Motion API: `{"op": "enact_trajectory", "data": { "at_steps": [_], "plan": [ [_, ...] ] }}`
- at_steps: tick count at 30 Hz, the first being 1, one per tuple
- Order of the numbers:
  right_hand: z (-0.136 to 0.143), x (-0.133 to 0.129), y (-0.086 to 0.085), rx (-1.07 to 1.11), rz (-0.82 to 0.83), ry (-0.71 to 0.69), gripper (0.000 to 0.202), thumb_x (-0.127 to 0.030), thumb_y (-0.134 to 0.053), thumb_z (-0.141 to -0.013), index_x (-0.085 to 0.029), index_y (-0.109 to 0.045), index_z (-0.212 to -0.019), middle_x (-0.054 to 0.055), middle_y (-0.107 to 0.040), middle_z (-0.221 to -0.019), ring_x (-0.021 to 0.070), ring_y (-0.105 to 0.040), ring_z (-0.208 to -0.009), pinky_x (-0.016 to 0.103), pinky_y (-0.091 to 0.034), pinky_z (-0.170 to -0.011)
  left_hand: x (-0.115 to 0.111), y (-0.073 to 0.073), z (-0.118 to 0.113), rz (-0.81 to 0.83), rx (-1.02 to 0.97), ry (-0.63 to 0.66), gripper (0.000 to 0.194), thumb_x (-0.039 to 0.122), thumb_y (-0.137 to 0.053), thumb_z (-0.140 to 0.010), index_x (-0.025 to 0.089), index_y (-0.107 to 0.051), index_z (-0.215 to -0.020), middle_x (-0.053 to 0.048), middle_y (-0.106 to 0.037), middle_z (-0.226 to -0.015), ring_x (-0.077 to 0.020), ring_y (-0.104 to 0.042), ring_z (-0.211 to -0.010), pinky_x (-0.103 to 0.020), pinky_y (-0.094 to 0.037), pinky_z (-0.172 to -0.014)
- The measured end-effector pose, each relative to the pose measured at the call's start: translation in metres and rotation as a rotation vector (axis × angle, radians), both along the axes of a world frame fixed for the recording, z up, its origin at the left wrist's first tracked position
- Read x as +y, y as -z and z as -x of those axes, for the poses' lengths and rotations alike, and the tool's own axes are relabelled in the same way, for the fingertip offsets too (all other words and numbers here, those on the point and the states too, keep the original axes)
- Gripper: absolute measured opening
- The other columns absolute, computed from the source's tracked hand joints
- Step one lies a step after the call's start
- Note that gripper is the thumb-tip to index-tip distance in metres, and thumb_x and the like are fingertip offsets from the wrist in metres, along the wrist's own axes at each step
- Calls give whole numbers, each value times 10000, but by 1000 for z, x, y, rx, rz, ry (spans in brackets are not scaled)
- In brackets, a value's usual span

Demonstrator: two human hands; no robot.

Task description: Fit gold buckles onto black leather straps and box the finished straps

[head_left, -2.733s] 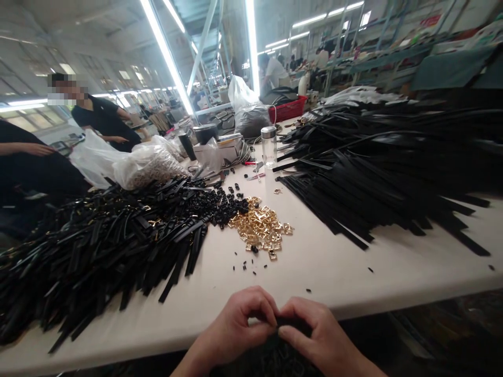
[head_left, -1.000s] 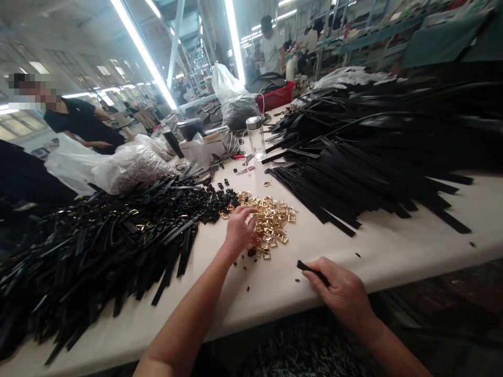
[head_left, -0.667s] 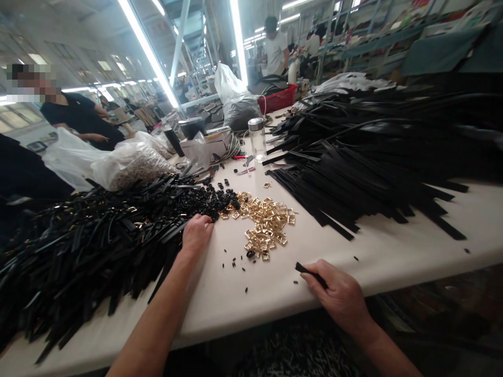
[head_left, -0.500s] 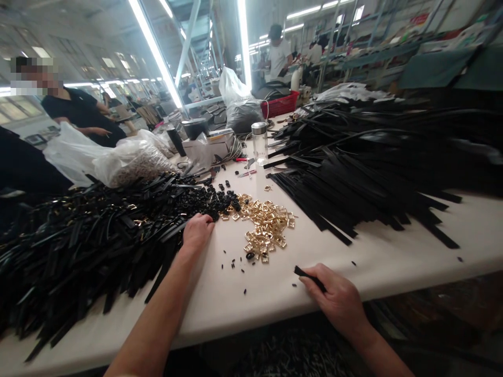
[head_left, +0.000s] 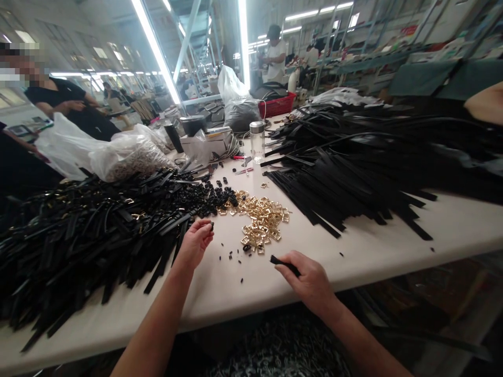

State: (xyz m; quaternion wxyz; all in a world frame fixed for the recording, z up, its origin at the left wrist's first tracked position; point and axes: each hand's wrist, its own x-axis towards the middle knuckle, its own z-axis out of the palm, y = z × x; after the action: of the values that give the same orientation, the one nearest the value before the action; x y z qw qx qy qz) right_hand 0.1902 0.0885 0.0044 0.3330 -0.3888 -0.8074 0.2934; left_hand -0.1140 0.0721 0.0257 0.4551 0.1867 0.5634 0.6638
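Seen from the gold buckles on the worktop, the left hand, at eight o'clock, pinches one small dark piece, and the right hand, at five o'clock, has a narrow grip on one black strap. The fingertip hold could let the piece drop and get lost among the black loops at ten o'clock. One bottle stands at twelve; buckles and loops overlap too much to count.

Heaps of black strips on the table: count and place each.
2: the left heap and the right heap, with the gold buckles between them. More may be hidden.
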Motion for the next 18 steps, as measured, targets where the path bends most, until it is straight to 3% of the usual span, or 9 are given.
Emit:
{"op": "enact_trajectory", "data": {
  "at_steps": [3, 10, 14, 18],
  "plan": [
    [19, -3, -14, 22, -30, -53, 129, -307, -597, -927, -201, -663, -893, 32, -694, -812, 178, -652, -769, 290, -474, -705, -13, -6, -15, -20, -101, 59, 400, 224, -815, -588, 166, -710, -970, 36, -645, -699, -38, -592, -543, -114, -479, -514],
    [55, -20, -38, 69, -125, -195, 142, -306, -591, -936, -194, -645, -867, 21, -674, -783, 159, -625, -744, 271, -429, -679, -41, -14, -54, -31, -258, 79, 289, 197, -847, -603, 188, -671, -832, 16, -710, -779, -102, -699, -685, -158, -554, -603],
    [67, -24, -37, 51, -221, -125, 193, -337, -571, -954, -188, -639, -852, 24, -673, -771, 163, -633, -737, 278, -401, -654, -55, -14, -73, -92, -293, 104, 340, 241, -920, -562, 178, -669, -782, 11, -723, -809, -102, -701, -760, -162, -563, -694],
    [71, -25, -33, 30, -274, -36, 229, -349, -558, -962, -183, -631, -822, 21, -653, -741, 163, -622, -701, 286, -375, -619, -66, -14, -86, -121, -310, 79, 323, 258, -936, -563, 162, -671, -719, 26, -697, -765, -59, -652, -705, -116, -529, -654]
  ]
}}
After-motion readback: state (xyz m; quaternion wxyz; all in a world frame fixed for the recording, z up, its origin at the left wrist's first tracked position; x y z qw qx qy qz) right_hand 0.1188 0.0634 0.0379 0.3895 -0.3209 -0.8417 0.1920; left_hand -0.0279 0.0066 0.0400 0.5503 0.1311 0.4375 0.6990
